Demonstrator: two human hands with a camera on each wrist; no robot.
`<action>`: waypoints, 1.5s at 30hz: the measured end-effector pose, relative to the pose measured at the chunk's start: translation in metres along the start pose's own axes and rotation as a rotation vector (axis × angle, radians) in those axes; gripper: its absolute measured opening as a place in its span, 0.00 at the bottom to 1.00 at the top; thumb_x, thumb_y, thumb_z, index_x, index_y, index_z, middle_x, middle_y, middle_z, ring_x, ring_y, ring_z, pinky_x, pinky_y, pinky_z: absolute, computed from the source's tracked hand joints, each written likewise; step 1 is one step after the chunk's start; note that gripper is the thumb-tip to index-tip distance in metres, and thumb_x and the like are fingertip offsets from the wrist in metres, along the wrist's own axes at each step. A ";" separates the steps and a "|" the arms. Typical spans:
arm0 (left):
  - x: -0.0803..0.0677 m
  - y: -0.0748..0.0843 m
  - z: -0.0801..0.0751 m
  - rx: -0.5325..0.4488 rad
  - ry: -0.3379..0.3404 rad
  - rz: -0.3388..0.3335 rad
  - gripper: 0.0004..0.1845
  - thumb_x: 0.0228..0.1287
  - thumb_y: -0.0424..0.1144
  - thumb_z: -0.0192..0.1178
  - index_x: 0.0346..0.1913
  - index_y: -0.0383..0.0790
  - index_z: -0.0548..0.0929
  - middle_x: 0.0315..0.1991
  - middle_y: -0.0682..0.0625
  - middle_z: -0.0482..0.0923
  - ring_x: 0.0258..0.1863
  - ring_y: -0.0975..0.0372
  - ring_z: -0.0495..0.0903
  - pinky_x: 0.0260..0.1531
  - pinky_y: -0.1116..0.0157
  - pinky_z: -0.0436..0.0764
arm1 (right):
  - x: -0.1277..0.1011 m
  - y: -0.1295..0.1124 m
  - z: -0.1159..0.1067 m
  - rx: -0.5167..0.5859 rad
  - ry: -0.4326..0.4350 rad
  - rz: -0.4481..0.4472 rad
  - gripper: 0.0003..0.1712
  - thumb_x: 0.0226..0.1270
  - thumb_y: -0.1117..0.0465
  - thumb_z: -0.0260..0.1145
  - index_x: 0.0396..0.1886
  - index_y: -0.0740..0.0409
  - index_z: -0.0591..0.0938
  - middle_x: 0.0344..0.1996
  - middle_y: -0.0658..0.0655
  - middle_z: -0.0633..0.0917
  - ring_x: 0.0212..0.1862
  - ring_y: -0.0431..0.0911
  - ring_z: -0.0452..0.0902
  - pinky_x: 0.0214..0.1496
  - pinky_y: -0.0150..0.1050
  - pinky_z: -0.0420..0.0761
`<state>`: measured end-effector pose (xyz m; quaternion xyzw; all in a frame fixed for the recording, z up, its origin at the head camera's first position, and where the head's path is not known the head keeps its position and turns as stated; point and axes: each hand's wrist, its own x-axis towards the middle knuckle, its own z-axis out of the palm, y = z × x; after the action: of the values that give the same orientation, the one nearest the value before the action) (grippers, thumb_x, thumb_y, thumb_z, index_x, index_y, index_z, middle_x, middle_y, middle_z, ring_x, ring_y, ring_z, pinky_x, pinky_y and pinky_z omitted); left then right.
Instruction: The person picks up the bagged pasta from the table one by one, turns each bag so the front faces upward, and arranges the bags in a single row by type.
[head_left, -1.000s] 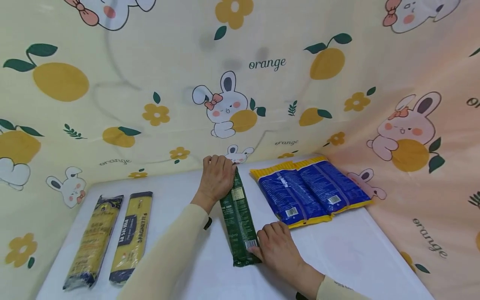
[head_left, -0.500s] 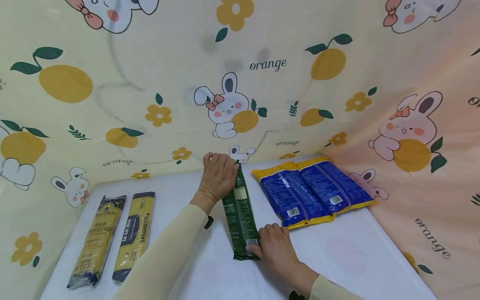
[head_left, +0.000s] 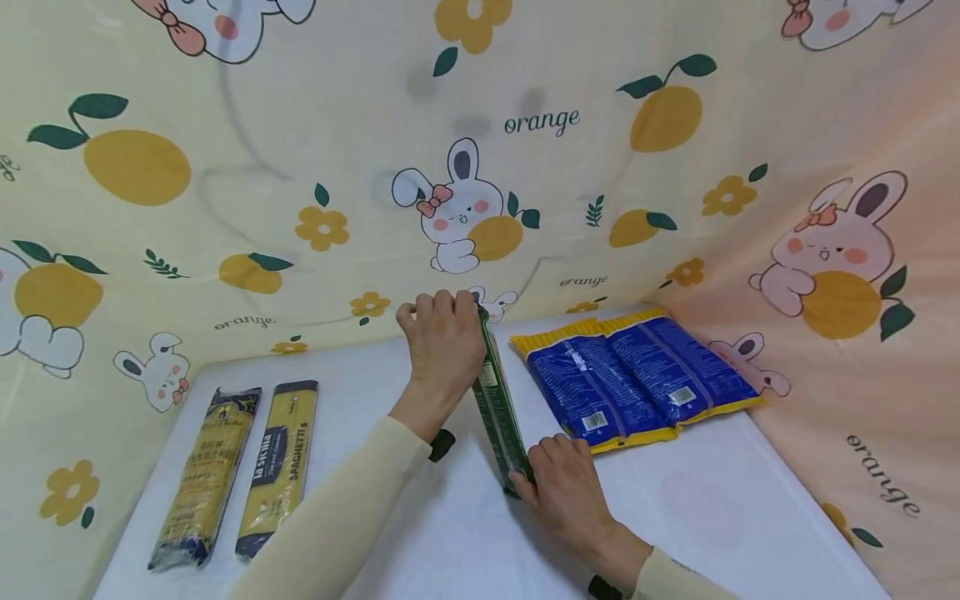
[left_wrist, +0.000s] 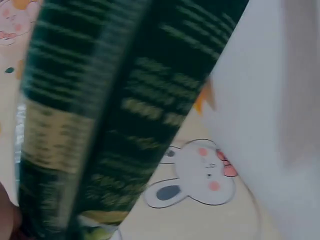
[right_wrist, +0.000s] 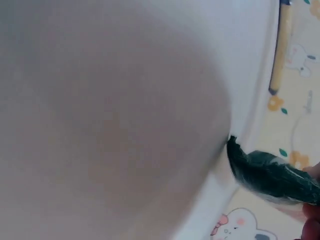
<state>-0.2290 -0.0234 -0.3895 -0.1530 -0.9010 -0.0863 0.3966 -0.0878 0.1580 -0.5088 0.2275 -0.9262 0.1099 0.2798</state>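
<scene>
A long dark green pasta packet [head_left: 497, 405] stands on its edge in the middle of the white table [head_left: 697, 508]. My left hand [head_left: 442, 346] grips its far end near the back wall, fingers curled over the top. At the near end my right hand [head_left: 558, 483] holds the packet too. The left wrist view shows the green packet [left_wrist: 115, 115] close up and blurred. Only the packet's crimped end [right_wrist: 272, 175] appears in the right wrist view, at the lower right.
Two blue and yellow pasta packets [head_left: 637, 379] lie side by side at the table's back right. Two yellow and dark spaghetti packets [head_left: 243, 467] lie at the left. A printed cloth with rabbits and oranges [head_left: 480, 150] walls in the back and right side.
The green packet lay flat on the table; both hands have turned it up onto its edge and lifted its far end a little.
</scene>
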 end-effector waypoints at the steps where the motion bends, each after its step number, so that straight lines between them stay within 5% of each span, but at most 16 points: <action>1: 0.001 0.001 -0.002 0.016 0.008 -0.008 0.15 0.80 0.36 0.45 0.32 0.38 0.76 0.27 0.44 0.75 0.32 0.47 0.74 0.48 0.42 0.68 | 0.000 0.001 0.000 -0.011 0.023 -0.019 0.23 0.62 0.49 0.76 0.24 0.53 0.71 0.23 0.49 0.71 0.30 0.47 0.67 0.38 0.43 0.64; 9: 0.000 0.007 -0.008 0.082 -0.224 -0.056 0.24 0.81 0.57 0.51 0.42 0.37 0.80 0.30 0.43 0.82 0.37 0.46 0.78 0.49 0.44 0.68 | -0.005 0.000 0.005 -0.057 0.063 -0.073 0.18 0.58 0.52 0.76 0.27 0.54 0.75 0.23 0.51 0.75 0.31 0.49 0.72 0.39 0.45 0.66; 14: -0.001 0.003 -0.008 0.114 -0.269 -0.022 0.17 0.80 0.48 0.55 0.40 0.35 0.79 0.28 0.44 0.80 0.35 0.49 0.78 0.45 0.47 0.69 | -0.007 -0.006 0.004 -0.085 0.045 -0.075 0.21 0.55 0.50 0.79 0.26 0.54 0.75 0.23 0.52 0.76 0.31 0.50 0.73 0.38 0.45 0.67; 17: -0.003 -0.001 -0.008 0.085 -0.289 -0.004 0.15 0.81 0.45 0.53 0.38 0.36 0.78 0.28 0.45 0.78 0.34 0.50 0.76 0.45 0.48 0.68 | -0.006 -0.010 0.004 -0.086 0.010 -0.081 0.24 0.64 0.42 0.74 0.25 0.53 0.74 0.23 0.51 0.75 0.31 0.50 0.72 0.38 0.45 0.67; 23: -0.006 -0.020 -0.008 -0.160 -0.367 0.035 0.12 0.83 0.42 0.53 0.45 0.37 0.79 0.37 0.44 0.84 0.41 0.50 0.75 0.48 0.50 0.70 | -0.002 -0.010 0.007 -0.057 -0.098 -0.039 0.33 0.81 0.31 0.51 0.28 0.53 0.76 0.25 0.51 0.75 0.34 0.50 0.72 0.40 0.45 0.67; 28: -0.014 -0.044 -0.006 -0.457 -0.402 -0.029 0.08 0.83 0.40 0.54 0.46 0.39 0.78 0.37 0.48 0.83 0.43 0.53 0.71 0.47 0.54 0.67 | 0.008 -0.002 0.012 -0.086 -0.197 0.109 0.37 0.71 0.26 0.60 0.37 0.58 0.81 0.30 0.54 0.78 0.38 0.52 0.71 0.41 0.46 0.68; 31: -0.022 -0.054 -0.003 -0.525 -0.393 -0.072 0.07 0.83 0.39 0.53 0.44 0.40 0.77 0.37 0.48 0.80 0.42 0.54 0.70 0.46 0.56 0.67 | 0.014 0.000 0.016 -0.045 -0.257 0.175 0.39 0.67 0.25 0.64 0.43 0.60 0.83 0.34 0.55 0.80 0.41 0.52 0.72 0.44 0.47 0.71; 36: -0.035 -0.064 0.007 -0.407 -0.349 -0.092 0.08 0.83 0.39 0.53 0.44 0.39 0.77 0.38 0.46 0.83 0.42 0.52 0.72 0.46 0.54 0.70 | 0.019 -0.005 0.021 0.037 -0.331 0.202 0.37 0.67 0.27 0.65 0.37 0.59 0.79 0.29 0.52 0.74 0.37 0.50 0.69 0.44 0.46 0.69; 41: -0.051 -0.076 0.020 -0.167 -0.249 -0.017 0.10 0.83 0.38 0.52 0.42 0.35 0.76 0.38 0.41 0.83 0.43 0.46 0.77 0.43 0.50 0.72 | 0.023 -0.019 0.026 0.015 -0.363 0.187 0.36 0.67 0.27 0.66 0.35 0.57 0.75 0.27 0.50 0.68 0.36 0.49 0.64 0.42 0.45 0.65; 45: -0.060 -0.088 0.029 -0.090 -0.180 0.024 0.12 0.83 0.36 0.52 0.37 0.33 0.74 0.34 0.37 0.82 0.42 0.43 0.79 0.39 0.48 0.74 | 0.029 -0.038 0.029 0.007 -0.369 0.148 0.33 0.71 0.31 0.66 0.34 0.57 0.75 0.26 0.50 0.68 0.35 0.48 0.63 0.41 0.44 0.64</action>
<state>-0.2412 -0.1099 -0.4566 -0.1885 -0.9263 -0.1077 0.3078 -0.1046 0.1047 -0.5128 0.1761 -0.9756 0.0896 0.0958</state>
